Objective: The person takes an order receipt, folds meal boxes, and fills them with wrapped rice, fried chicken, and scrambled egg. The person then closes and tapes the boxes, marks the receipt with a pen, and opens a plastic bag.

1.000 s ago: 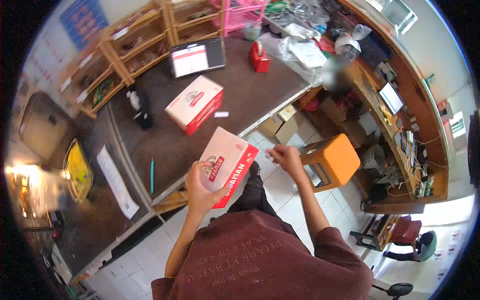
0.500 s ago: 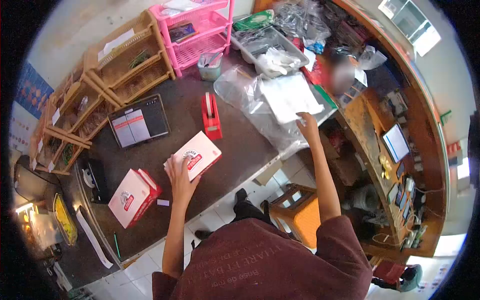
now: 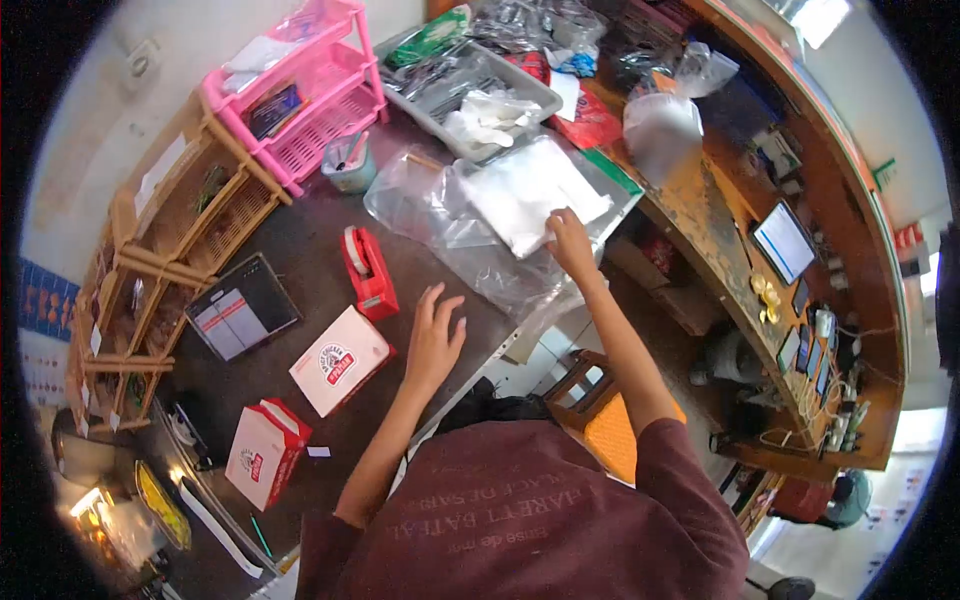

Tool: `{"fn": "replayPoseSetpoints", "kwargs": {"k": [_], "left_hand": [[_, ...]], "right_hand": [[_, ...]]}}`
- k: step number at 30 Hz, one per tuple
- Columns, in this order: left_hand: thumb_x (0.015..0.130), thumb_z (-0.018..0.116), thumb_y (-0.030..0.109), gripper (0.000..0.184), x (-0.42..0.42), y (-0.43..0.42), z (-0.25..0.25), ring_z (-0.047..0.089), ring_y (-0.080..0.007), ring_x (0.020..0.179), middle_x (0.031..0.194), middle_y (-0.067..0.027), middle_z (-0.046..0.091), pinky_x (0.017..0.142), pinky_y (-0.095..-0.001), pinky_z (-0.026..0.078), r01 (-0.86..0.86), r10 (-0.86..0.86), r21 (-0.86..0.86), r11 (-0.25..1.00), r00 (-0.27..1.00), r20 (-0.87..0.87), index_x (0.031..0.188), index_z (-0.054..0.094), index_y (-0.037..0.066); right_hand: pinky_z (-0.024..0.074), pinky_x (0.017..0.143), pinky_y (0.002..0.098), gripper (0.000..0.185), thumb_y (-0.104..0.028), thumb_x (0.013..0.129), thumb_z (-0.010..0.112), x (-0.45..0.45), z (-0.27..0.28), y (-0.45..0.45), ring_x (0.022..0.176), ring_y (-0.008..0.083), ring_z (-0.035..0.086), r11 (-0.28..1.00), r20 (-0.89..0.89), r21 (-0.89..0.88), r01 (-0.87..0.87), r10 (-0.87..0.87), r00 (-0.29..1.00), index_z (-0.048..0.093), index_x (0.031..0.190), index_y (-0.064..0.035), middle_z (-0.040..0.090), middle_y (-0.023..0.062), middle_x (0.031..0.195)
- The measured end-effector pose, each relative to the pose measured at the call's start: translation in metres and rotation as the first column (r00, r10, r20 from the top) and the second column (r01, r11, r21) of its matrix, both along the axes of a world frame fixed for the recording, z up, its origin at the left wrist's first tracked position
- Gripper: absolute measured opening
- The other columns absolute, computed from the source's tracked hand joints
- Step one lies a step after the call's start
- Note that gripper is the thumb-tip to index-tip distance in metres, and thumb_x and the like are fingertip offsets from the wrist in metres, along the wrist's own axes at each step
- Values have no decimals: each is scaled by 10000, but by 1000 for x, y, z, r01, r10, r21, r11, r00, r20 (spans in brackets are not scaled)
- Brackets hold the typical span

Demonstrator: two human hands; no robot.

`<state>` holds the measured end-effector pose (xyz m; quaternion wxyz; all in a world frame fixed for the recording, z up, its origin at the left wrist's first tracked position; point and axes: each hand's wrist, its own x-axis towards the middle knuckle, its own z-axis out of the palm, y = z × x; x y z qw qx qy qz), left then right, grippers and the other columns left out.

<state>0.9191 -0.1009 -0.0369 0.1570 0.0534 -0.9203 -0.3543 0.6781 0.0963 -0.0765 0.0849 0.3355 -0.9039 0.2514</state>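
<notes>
My left hand point(image 3: 435, 335) hovers over the dark tabletop with its fingers spread and nothing in them. Just left of it lies a white and red food box point(image 3: 342, 360) with a printed chicken logo. A second such box point(image 3: 268, 455) sits further left. Above my left hand stands a red tape dispenser point(image 3: 371, 275). My right hand point(image 3: 570, 243) pinches the near edge of a stack of white plastic bags point(image 3: 535, 190). Clear plastic sheets point(image 3: 430, 205) lie beneath that stack.
A grey tray point(image 3: 545, 100) of plastic packets stands behind the bags. A tablet point(image 3: 242, 305), wicker racks point(image 3: 180, 225), a pink shelf rack point(image 3: 310, 135) and a small tub point(image 3: 348, 165) line the back. An orange-topped stool point(image 3: 610, 435) is below the table edge.
My left hand has let go of the food box and moved right, its fingers opening. My right hand has closed on the edge of the white bags. The view has shifted to the right.
</notes>
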Motion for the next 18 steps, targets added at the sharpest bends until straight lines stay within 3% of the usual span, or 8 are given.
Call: {"fn": "replayPoseSetpoints", "kwargs": {"k": [6,8,10,12,13,14,16,18], "left_hand": [[736,654,153,718,-132,-30,-19,348,-372,1188,1303,-217,310,960,-434,321,-245,197,-212,946,954,-226,1333,262,81],[783,596,187,527,-176,-62,-39,461,-376,1070,1173,-238,449,841,-449,392,-162,167,-55,985,981,96,1244,367,75],[838,505,196,291,-203,-88,-71,540,-400,891,957,-242,554,722,-476,419,-211,234,-132,969,952,199,1080,443,47],[858,452,180,199,-203,-86,-52,544,-424,824,872,-249,563,685,-481,428,-245,251,-58,968,959,132,986,445,28],[868,425,172,171,-199,-85,-47,546,-435,790,829,-253,567,666,-483,432,-265,265,-19,964,958,105,939,446,18],[867,425,162,173,-201,-85,-52,549,-437,802,851,-257,570,666,-490,430,-288,286,32,957,956,64,965,444,20],[865,425,143,192,-209,-90,-79,555,-439,826,895,-266,577,666,-505,426,-327,332,133,936,943,-18,1016,440,25],[865,424,138,235,-211,-99,-111,545,-444,876,955,-281,560,712,-495,431,-243,268,199,949,957,-108,1076,424,33]], "right_hand": [[407,820,403,363,-60,635,690,-34,16,6,1012,393,463,974,247,-171,146,-101,964,526,958,-44,486,182,1105],[409,841,385,408,-81,629,717,-25,6,4,1045,387,461,940,73,-279,198,-184,980,533,993,-59,440,218,1188],[293,926,558,881,-286,566,781,21,10,-5,1157,497,314,893,-16,18,449,-449,894,312,1297,-142,293,364,1252],[241,925,641,1168,-549,538,750,71,-8,1,1228,534,193,759,234,372,535,-634,737,68,1404,-160,171,384,1331],[265,969,562,1181,-526,558,757,93,-12,8,1245,496,208,753,421,479,452,-648,635,28,1396,-123,143,371,1347],[382,908,441,966,-453,609,757,102,-87,26,1150,394,423,833,324,-312,457,-359,875,258,1336,-55,400,303,1242],[451,729,318,556,-340,732,696,114,-70,27,887,224,585,801,550,162,577,-558,621,502,1134,-8,610,134,944],[435,629,332,347,-266,796,622,122,-34,25,686,243,558,791,573,-102,603,-449,686,552,979,21,602,106,737]]}}
